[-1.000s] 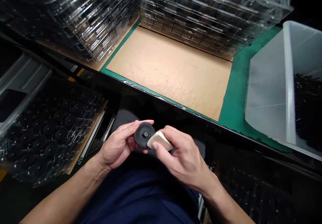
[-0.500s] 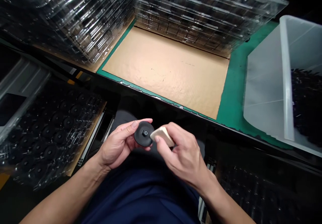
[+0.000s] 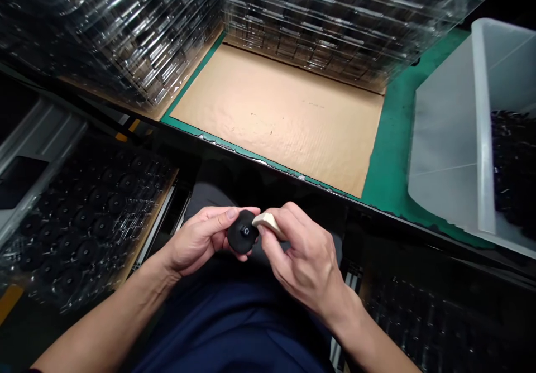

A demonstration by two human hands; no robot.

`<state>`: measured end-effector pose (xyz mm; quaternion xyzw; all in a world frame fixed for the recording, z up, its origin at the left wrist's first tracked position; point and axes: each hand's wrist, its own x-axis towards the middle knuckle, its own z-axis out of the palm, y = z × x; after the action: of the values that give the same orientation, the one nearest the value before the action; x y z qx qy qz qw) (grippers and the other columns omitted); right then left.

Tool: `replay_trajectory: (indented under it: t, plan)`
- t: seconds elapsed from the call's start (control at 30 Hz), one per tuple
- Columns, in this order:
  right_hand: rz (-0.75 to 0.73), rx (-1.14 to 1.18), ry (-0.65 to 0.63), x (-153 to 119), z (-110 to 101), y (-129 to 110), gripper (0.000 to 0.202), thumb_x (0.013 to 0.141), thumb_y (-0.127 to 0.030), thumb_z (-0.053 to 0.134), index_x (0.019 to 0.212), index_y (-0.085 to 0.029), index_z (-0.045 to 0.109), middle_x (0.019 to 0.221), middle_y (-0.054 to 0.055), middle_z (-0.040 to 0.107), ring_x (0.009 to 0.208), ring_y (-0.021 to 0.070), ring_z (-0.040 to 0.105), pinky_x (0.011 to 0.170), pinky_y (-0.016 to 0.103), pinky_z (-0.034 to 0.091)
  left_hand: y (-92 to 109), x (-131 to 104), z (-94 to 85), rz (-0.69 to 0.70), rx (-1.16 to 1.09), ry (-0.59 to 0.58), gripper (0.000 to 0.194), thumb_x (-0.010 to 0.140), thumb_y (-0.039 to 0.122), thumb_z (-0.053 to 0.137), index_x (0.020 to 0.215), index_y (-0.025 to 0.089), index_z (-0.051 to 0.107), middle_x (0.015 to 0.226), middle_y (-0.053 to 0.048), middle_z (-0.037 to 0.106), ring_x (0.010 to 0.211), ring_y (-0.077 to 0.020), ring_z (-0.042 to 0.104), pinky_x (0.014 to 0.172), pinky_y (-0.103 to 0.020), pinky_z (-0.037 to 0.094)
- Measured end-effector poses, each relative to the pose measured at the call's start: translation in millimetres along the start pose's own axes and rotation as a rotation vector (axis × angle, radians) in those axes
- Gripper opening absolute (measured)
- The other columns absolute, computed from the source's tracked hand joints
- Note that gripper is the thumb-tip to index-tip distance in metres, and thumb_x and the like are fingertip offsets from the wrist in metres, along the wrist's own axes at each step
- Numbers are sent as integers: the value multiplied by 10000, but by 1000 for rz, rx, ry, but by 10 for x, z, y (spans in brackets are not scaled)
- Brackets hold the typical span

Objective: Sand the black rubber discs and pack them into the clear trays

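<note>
My left hand (image 3: 205, 236) is closed on a round black disc (image 3: 240, 238) with a small raised hub at its centre. The disc is held by its edge, thumb on the near face and fingers behind. My right hand (image 3: 299, 247) pinches a cream-coloured, pad-like block (image 3: 268, 221) between thumb and fingers. One end of the block meets the disc's right rim. Both hands are above my lap, in front of the table edge.
Stacked clear plastic trays (image 3: 326, 21) stand at the back and left of the table. Brown cardboard (image 3: 276, 116) covers part of the green top (image 3: 387, 155). A whitish bin (image 3: 448, 155) at right holds dark parts. Lower left, a clear tray (image 3: 138, 216) carries several black discs.
The disc has turned and shifted slightly right in my left hand. The cream block has tilted and moved a little up along the disc's rim.
</note>
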<state>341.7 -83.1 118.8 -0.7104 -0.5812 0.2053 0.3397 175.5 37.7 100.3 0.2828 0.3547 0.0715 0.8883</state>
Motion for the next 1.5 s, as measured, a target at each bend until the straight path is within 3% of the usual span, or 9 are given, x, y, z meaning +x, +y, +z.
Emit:
replay_trajectory:
  t: [0.1, 0.3, 0.47, 0.63, 0.7, 0.93, 1.17, 1.4, 1.5]
  plan:
    - [-134, -47, 21, 16, -14, 8, 195, 1015, -173, 531, 1123, -194, 692, 962, 69, 661, 839, 186, 593, 754, 331, 460, 10, 2, 1, -38, 37, -50, 366, 910, 407, 754, 1036, 73, 832, 828, -129, 743, 663, -181, 670, 610, -321, 642]
    - [-18, -23, 44, -17, 11, 8, 134, 1006, -176, 551, 978, -192, 681, 802, 23, 574, 699, 157, 521, 648, 314, 420, 10, 27, -24, 2, 38, -10, 398, 912, 444, 751, 1121, 114, 826, 906, -140, 777, 672, -185, 702, 615, -294, 629]
    - [-285, -67, 56, 17, -20, 15, 238, 988, -129, 585, 1193, -166, 701, 1003, 89, 687, 859, 207, 582, 759, 355, 466, -21, 35, -20, -97, 60, -158, 440, 904, 501, 750, 906, 70, 836, 738, -132, 741, 611, -192, 692, 562, -302, 631]
    - [55, 159, 100, 1, 86, -17, 121, 996, -171, 582, 968, -188, 698, 801, 16, 613, 689, 144, 539, 648, 306, 454, 18, 22, 45, 206, -85, 83, 383, 895, 381, 800, 1237, 208, 795, 1036, -94, 795, 886, -196, 730, 786, -325, 667]
    - [81, 191, 86, -19, 116, -19, 134, 1001, -172, 573, 943, -202, 690, 783, 6, 602, 676, 139, 529, 640, 302, 452, 30, 21, 12, 171, -34, 71, 395, 894, 396, 800, 1233, 193, 798, 1051, -109, 789, 875, -202, 725, 763, -330, 669]
    - [-347, -23, 28, 74, 24, 22, 240, 1001, -139, 553, 1169, -197, 714, 1025, 96, 712, 876, 211, 580, 767, 368, 492, -70, 58, -111, -155, -36, -139, 497, 922, 542, 718, 1068, 80, 828, 759, -129, 747, 613, -203, 702, 540, -313, 633]
    - [243, 223, 10, 76, 172, 40, 233, 1013, -296, 580, 801, -206, 617, 656, -33, 532, 567, 122, 469, 536, 280, 390, -15, 99, 12, 221, -151, 105, 392, 880, 289, 824, 1261, 210, 775, 1122, -100, 796, 1010, -203, 741, 911, -304, 619]
    - [-242, 14, -10, 101, 106, 84, 212, 1025, -166, 533, 1136, -212, 707, 986, 73, 690, 849, 193, 571, 764, 354, 450, -76, 81, -166, -131, -28, -82, 408, 923, 479, 744, 949, 79, 819, 759, -105, 734, 617, -177, 692, 581, -308, 639]
    - [-317, -62, 17, 135, 88, 75, 221, 1014, -179, 537, 1128, -226, 720, 1001, 77, 708, 870, 204, 578, 776, 367, 445, -112, 104, -136, -133, -138, -93, 400, 913, 481, 755, 1057, 112, 817, 851, -116, 771, 687, -207, 732, 626, -339, 656]
